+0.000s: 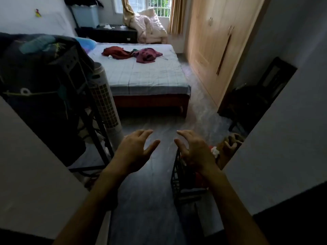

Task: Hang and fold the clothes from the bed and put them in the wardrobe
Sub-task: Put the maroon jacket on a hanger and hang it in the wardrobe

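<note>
Left hand (137, 147) and right hand (193, 150), lower centre: raised, fingers spread, holding nothing. Clothes (131, 54) lie on bed (141, 76), upper centre. Wardrobe (214, 41), upper right, doors shut.

You will find no text, label, brand, number or sign here that can be read; the small colourful sticker (38, 13) on the white wall is too blurred to show any lettering.
</note>
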`<action>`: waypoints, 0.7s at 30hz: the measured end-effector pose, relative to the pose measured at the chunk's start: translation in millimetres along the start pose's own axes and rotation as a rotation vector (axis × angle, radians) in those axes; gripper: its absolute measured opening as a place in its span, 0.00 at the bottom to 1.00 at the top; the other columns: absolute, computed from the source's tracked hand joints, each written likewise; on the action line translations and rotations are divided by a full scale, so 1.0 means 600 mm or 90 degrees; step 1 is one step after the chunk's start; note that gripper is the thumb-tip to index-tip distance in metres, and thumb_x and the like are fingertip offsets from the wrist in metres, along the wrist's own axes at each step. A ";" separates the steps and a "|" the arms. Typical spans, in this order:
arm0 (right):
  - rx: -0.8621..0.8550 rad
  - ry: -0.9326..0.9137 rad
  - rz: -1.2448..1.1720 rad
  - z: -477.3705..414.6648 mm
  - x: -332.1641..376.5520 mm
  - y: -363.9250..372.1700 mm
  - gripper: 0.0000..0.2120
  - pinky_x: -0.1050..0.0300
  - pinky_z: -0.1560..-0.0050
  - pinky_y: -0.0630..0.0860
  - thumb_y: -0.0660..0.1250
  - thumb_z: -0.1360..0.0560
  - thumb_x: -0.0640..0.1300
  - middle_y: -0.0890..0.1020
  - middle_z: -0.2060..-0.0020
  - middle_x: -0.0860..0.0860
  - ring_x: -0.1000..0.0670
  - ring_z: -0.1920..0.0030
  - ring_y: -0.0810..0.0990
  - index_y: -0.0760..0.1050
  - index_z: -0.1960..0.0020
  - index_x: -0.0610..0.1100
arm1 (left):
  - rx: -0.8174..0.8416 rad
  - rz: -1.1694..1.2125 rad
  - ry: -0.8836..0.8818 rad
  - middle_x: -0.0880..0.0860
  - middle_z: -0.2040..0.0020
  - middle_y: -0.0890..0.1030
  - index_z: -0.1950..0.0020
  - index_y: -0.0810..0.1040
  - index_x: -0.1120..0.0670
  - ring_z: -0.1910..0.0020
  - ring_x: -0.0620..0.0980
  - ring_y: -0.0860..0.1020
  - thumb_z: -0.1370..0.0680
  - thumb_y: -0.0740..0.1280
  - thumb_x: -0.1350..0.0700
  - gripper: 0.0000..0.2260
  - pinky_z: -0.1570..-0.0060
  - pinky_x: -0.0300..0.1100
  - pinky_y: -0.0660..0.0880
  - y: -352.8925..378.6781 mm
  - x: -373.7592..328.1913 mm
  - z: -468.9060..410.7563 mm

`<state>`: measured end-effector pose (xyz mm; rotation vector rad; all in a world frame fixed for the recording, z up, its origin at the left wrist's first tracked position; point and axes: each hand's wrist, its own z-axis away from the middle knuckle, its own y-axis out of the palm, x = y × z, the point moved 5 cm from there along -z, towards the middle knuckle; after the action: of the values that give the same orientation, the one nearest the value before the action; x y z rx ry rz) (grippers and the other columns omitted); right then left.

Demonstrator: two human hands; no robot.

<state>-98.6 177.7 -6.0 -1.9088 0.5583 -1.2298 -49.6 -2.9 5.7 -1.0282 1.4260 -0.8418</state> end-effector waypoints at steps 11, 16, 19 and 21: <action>0.016 -0.006 0.023 -0.144 -0.050 0.031 0.22 0.54 0.33 0.67 0.59 0.21 0.55 0.72 0.33 0.49 0.50 0.33 0.70 0.69 0.31 0.47 | -0.020 -0.013 -0.026 0.52 0.30 0.70 0.27 0.64 0.50 0.33 0.50 0.69 0.24 0.50 0.35 0.29 0.34 0.47 0.66 0.016 0.036 -0.147; -0.031 -0.030 0.038 -0.304 -0.041 0.027 0.25 0.52 0.37 0.72 0.56 0.23 0.59 0.75 0.36 0.50 0.51 0.36 0.73 0.71 0.32 0.47 | -0.069 0.020 -0.011 0.50 0.30 0.69 0.27 0.64 0.50 0.32 0.48 0.67 0.23 0.51 0.36 0.29 0.33 0.46 0.64 -0.022 0.084 -0.297; -0.051 -0.040 0.057 -0.410 -0.032 0.028 0.21 0.53 0.37 0.71 0.59 0.22 0.56 0.75 0.36 0.51 0.51 0.36 0.73 0.71 0.32 0.48 | -0.094 0.046 0.023 0.51 0.31 0.71 0.28 0.65 0.51 0.33 0.48 0.68 0.22 0.53 0.36 0.28 0.33 0.45 0.64 -0.060 0.114 -0.391; -0.058 -0.041 0.069 -0.480 -0.023 0.030 0.21 0.54 0.37 0.71 0.59 0.22 0.56 0.75 0.36 0.51 0.52 0.36 0.72 0.71 0.32 0.49 | -0.103 0.049 0.039 0.51 0.31 0.71 0.28 0.66 0.51 0.32 0.49 0.68 0.22 0.54 0.38 0.27 0.33 0.45 0.64 -0.088 0.135 -0.453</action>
<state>-362.8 68.7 36.7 -1.9596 0.6850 -1.0853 -311.5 -113.1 55.6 -1.0679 1.5967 -0.7166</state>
